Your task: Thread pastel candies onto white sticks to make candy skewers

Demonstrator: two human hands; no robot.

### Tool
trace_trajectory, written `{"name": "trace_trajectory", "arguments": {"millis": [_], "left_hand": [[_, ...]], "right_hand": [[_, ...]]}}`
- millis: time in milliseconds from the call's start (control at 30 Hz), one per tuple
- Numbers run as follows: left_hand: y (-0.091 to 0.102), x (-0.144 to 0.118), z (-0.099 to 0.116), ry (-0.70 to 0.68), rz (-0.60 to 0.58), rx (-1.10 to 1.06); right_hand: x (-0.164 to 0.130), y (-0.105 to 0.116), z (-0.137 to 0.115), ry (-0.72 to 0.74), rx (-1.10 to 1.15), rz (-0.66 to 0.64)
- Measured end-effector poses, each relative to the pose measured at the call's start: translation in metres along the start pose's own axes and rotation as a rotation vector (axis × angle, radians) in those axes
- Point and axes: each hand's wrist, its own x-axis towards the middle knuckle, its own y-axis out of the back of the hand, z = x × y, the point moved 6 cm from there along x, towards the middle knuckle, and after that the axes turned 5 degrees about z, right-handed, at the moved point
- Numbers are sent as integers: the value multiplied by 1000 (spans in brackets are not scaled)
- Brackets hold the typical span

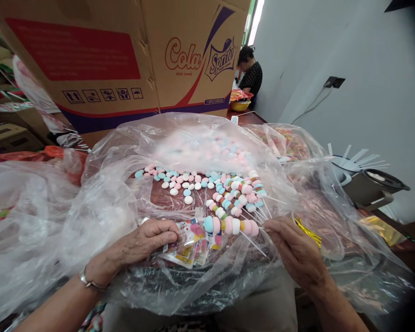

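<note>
My left hand (148,240) pinches the edge of a small printed clear packet (190,244) lying on a big clear plastic bag. My right hand (293,249) holds the stick end of a marshmallow skewer (231,226), whose pastel blue, pink, white and yellow pieces point left, its tip at the packet's mouth. Just beyond lie several finished skewers (238,196) in a fan. Loose pink, blue and white marshmallows (180,180) are spread further back on the plastic.
A large Cola/Sprite cardboard box (124,60) stands behind the pile. Gold twist ties (309,233) lie by my right hand. A grey pot (370,186) with white sticks is at right. A person sits far back by a yellow bowl (240,105).
</note>
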Motion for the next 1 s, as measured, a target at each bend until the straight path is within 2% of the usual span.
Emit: {"name": "trace_trajectory", "arguments": {"millis": [200,367,467,600,733,867,1000], "left_hand": [[-1,-1,3,21,-1,-41],[-1,0,2,51,-4,-29],[-2,2,4,-4,-49,22],[-7,3,6,-44,-117,38],[-11,4,11,-17,-146,44],[-12,1,23,12,-160,30],[-24,-5,32,127,-292,-88]], "right_hand": [[-2,-3,-3,17,9,-9],[3,2,-13,127,-12,-20],[5,4,-20,190,-31,-51],[4,-4,-23,166,24,-100],[2,-16,-27,171,8,-122],[5,-16,-30,189,-21,-88],[10,-14,-34,202,-8,-96]]}}
